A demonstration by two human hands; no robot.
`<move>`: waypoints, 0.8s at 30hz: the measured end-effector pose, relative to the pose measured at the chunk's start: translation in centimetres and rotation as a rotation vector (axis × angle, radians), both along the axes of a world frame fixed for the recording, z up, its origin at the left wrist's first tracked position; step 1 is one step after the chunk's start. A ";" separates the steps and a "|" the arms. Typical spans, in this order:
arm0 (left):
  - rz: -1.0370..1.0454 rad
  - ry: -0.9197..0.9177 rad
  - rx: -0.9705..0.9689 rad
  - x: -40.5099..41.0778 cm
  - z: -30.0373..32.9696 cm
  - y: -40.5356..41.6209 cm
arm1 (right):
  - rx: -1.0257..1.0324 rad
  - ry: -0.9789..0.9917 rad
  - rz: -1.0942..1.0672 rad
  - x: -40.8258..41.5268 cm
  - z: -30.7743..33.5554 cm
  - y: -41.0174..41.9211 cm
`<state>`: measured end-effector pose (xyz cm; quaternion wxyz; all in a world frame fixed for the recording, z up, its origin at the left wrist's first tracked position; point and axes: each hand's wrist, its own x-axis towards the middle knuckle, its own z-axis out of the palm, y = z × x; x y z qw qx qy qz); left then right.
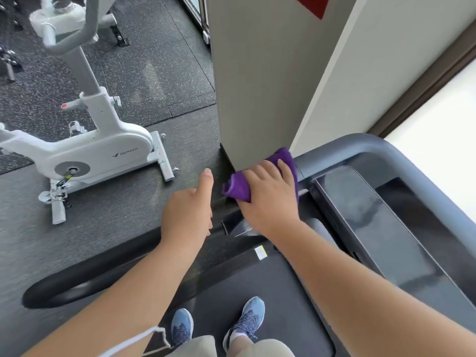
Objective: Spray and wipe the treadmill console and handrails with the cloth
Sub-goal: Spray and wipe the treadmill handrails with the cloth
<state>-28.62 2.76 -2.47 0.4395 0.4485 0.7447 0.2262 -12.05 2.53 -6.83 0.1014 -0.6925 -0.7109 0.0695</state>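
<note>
A white bike (85, 150) is standing on the speckled floor (159, 73) at the left. Nearer the middle, the left hand (189, 210) is hovering over the black handrail (103, 274) with one finger pointing forward and the others curled in, gripping nothing. Just beside it, the right hand (268, 197) is lying with fingers spread over the purple cloth (238, 188), pressing it down on the rail's front corner, with the dark console (373, 217) sitting to the right.
</note>
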 end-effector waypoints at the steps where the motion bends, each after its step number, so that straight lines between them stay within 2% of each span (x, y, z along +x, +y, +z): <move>1: 0.015 -0.010 0.006 0.1 -0.3 0.1 | 0.010 0.008 0.070 -1.6 -0.3 -0.8; 4: 0.046 -0.027 0.001 0.1 -0.5 0.4 | 0.045 0.020 0.187 -1.6 -1.0 -1.4; 6: 0.061 -0.034 -0.010 -0.2 -0.4 0.4 | 0.087 0.045 0.162 1.4 -0.8 0.0; 11: 0.065 0.001 0.004 -0.3 0.1 -0.2 | 0.121 0.081 -0.253 12.7 0.4 3.9; 15: 0.029 0.041 0.006 0.0 0.0 -0.6 | 0.124 0.123 -0.375 10.3 -0.2 3.9; 20: 0.013 0.061 0.016 0.8 0.0 -0.5 | 0.130 0.097 -0.050 1.3 -1.3 -0.3; 24: -0.007 0.076 0.004 1.6 0.5 -0.6 | 0.149 0.103 0.157 3.9 -1.3 0.3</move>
